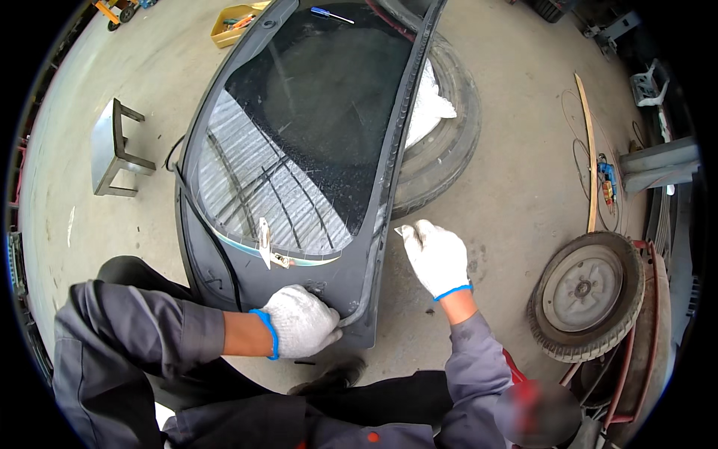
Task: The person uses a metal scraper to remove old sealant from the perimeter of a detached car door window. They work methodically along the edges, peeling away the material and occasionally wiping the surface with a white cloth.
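A dark vehicle panel with a large window [314, 127] lies before me, its far right part over a big tyre [449, 150]. My left hand [299, 322], in a white knit glove with a blue cuff, is closed at the panel's near right corner. Its fingers grip the end of a grey edge strip [357, 316]. Past the panel's right edge, my gloved right hand [437, 258] hangs in the air, pinching a small pale flat piece [399, 230]. A narrow whitish object [265, 243] sits on the near rim of the glass. A loose black rubber strip [217, 247] runs along the left side.
A blue-handled screwdriver [329, 14] lies on the far glass. Left of the panel stands a metal stool [120, 150]; a yellow tool box [233, 26] is beyond. To the right are a wheel [585, 288], a wooden strip [588, 150] and a blue power tool [606, 179].
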`<action>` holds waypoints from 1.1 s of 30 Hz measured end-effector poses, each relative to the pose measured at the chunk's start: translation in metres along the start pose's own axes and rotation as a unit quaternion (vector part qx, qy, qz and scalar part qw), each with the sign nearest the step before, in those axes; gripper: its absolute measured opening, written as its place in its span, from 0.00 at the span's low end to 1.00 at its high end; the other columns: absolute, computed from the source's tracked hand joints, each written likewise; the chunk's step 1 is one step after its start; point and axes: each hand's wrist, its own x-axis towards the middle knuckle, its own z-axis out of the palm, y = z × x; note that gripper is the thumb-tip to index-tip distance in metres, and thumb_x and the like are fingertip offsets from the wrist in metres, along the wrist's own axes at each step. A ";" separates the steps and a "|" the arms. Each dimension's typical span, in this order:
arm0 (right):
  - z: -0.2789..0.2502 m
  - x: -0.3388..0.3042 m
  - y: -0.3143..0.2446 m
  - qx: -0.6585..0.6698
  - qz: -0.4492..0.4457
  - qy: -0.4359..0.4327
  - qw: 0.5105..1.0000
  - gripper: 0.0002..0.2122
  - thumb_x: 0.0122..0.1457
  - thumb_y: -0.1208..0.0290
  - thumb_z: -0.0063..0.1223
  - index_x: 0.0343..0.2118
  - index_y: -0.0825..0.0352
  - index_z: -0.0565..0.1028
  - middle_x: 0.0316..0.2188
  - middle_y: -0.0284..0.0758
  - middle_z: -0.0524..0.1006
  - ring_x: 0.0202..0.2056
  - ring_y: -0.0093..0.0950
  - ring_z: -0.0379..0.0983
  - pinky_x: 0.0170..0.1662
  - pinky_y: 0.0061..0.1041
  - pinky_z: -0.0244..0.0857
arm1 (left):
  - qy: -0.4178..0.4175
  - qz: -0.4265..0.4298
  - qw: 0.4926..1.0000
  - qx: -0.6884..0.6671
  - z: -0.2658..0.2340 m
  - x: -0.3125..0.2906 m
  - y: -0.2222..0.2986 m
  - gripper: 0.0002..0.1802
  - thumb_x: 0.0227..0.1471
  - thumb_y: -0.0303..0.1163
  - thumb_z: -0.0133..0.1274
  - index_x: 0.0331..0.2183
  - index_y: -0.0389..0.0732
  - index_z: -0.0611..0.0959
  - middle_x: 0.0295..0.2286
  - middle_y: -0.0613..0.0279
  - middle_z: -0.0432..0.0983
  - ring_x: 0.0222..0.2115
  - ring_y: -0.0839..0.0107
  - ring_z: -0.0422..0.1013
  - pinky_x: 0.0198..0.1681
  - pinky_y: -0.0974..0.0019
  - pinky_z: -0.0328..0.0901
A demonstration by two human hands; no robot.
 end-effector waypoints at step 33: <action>0.023 -0.003 -0.031 -0.133 -0.014 0.025 0.991 0.16 0.68 0.57 0.44 0.28 0.62 0.75 0.23 0.41 0.78 0.25 0.41 0.77 0.29 0.39 0.71 | -0.020 0.065 0.990 -0.123 0.000 0.018 -0.023 0.27 0.59 0.54 0.46 0.26 0.40 0.84 0.22 0.45 0.78 0.28 0.46 0.77 0.32 0.47 0.70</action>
